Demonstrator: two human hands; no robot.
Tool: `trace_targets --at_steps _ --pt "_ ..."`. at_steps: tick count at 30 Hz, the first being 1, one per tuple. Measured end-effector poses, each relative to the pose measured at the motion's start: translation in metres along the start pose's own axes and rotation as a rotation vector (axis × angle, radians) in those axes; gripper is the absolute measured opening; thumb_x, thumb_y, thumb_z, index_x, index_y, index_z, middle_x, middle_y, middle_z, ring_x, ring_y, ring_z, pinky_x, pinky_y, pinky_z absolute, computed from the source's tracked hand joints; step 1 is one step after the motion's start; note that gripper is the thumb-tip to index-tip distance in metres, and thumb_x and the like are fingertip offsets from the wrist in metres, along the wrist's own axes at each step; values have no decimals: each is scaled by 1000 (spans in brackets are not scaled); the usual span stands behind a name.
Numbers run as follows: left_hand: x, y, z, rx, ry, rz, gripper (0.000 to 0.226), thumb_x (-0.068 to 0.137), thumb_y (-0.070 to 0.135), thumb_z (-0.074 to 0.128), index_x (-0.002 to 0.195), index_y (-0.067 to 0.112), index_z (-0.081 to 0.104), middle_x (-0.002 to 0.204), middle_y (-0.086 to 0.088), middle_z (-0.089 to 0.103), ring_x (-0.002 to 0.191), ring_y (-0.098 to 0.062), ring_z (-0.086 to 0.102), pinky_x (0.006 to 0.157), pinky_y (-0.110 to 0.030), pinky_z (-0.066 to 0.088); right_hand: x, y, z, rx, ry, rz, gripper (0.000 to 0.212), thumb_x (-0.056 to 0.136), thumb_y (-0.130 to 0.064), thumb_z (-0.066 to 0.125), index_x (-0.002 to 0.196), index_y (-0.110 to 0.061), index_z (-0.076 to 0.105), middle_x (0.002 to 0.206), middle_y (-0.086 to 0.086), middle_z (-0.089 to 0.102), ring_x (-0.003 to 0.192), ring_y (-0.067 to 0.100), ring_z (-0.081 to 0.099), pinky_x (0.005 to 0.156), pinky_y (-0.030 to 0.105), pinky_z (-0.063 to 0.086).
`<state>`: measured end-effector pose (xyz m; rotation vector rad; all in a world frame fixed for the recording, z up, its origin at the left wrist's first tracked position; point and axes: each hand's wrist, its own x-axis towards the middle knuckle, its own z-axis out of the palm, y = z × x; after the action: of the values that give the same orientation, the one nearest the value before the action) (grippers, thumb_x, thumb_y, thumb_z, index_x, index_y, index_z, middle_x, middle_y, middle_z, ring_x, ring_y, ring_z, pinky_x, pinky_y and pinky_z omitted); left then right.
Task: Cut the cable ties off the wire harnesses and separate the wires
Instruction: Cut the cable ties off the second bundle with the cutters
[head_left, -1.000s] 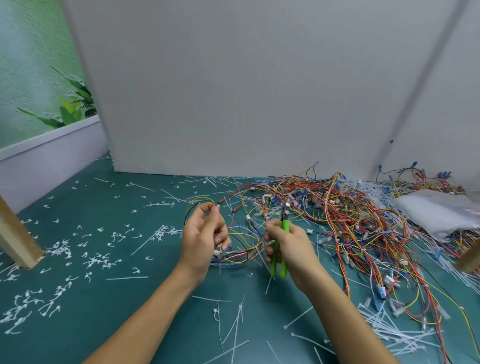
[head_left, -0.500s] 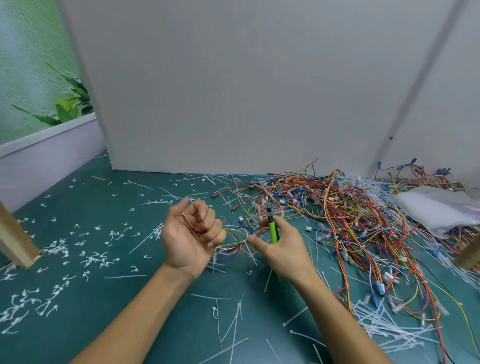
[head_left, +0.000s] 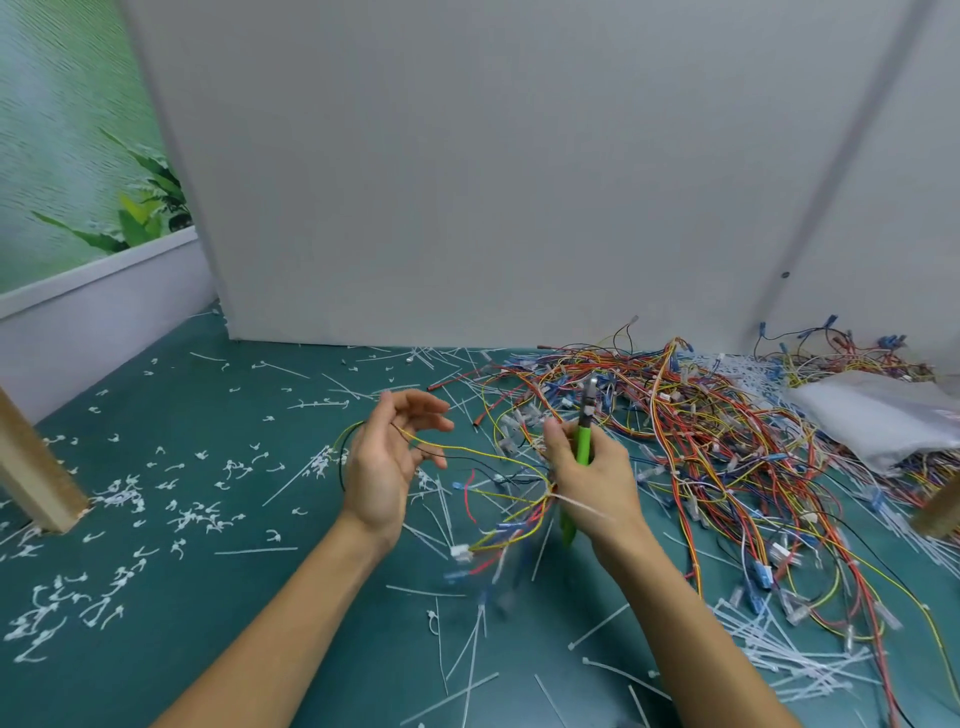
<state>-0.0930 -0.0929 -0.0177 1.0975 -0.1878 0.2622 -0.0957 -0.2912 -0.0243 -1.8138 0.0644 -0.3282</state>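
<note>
The left hand (head_left: 382, 467) has uncurled since half a second ago; its fingers are now spread wide, and thin yellow and black wires (head_left: 467, 448) lie loosely across them. I see the right hand (head_left: 597, 483) grip the green-handled cutters (head_left: 583, 441), blades up, while pinching the small multicoloured wire harness (head_left: 519, 512) at its white cable tie (head_left: 582, 507). The harness trails leftward from those fingertips. I judge the left hand nearer the loose strands, with the tie below the blades.

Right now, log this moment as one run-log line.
left hand: open, wires across fingers | right hand: grips green cutters | harness: hangs at right hand | cable tie: tail sticks out of harness
</note>
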Motion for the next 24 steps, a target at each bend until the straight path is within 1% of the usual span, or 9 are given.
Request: trace_targets --at_steps 4,8,11,13,15,17,18,21,24 --pt "-2 -4 1 241 9 -86 53 94 55 40 92 8 65 86 -9 68 70 -23 62 49 -31 45 0 -9 -3 362 40 200 33 99 -39 65 77 -16 57 64 -2 50 64 21 48 66 39 47" --pt "-7 -9 6 440 -118 -139 61 92 59 35 86 5 64 71 -6 71 61 -24 64 49 -32 46 3 -17 -11 667 27 368 30 102 -32 61 80 -12 55 58 3 56 50 17 53 52 31 47" --pt "-16 -11 3 579 -327 72 51 98 57 42 105 12 67 94 -4 76 83 -20 73 67 -36 55 6 -18 -16 831 -27 499 29 104 -33 56 80 -17 49 60 5 50 49 19 48 54 31 43" --pt "-21 -12 -2 756 -496 224 40 94 47 57 126 24 63 117 6 71 105 -15 67 87 -26 52 7 -20 -19 903 -92 583 34 105 -37 51 79 -16 48 69 11 48 49 24 51 54 30 46" --pt "-25 -16 -2 943 -579 304 56 84 40 64 138 40 48 132 18 58 114 -5 57 96 -21 46 5 -21 -22 934 -173 638 39 106 -42 46 82 -11 52 65 13 51 44 22 55 45 29 50" --pt "-28 -22 6 1021 -573 355 68 81 38 70 138 52 35 141 19 49 120 -4 52 101 -28 45 3 -21 -20 898 -229 655 45 106 -44 42 85 -7 57 56 8 53 40 19 55 40 27 48" --pt "-30 -25 10 1003 -564 383 71 82 39 73 139 51 33 144 17 48 125 -6 51 103 -31 45 1 -22 -16 871 -224 660 46 106 -44 42 83 -7 57 54 7 53 38 19 53 40 25 45" --pt "-32 -30 17 841 -500 385 74 80 47 80 143 37 42 142 14 50 130 -13 52 106 -26 41 -9 -24 -1 831 -143 631 42 108 -38 45 74 -12 48 47 1 51 37 16 47 39 22 40" --pt "-29 -28 15 780 -438 464 62 79 44 81 133 34 53 136 13 54 131 -20 51 110 -32 38 -15 -25 8 841 -131 589 36 107 -33 49 77 -13 48 51 -1 52 40 14 52 42 24 46"
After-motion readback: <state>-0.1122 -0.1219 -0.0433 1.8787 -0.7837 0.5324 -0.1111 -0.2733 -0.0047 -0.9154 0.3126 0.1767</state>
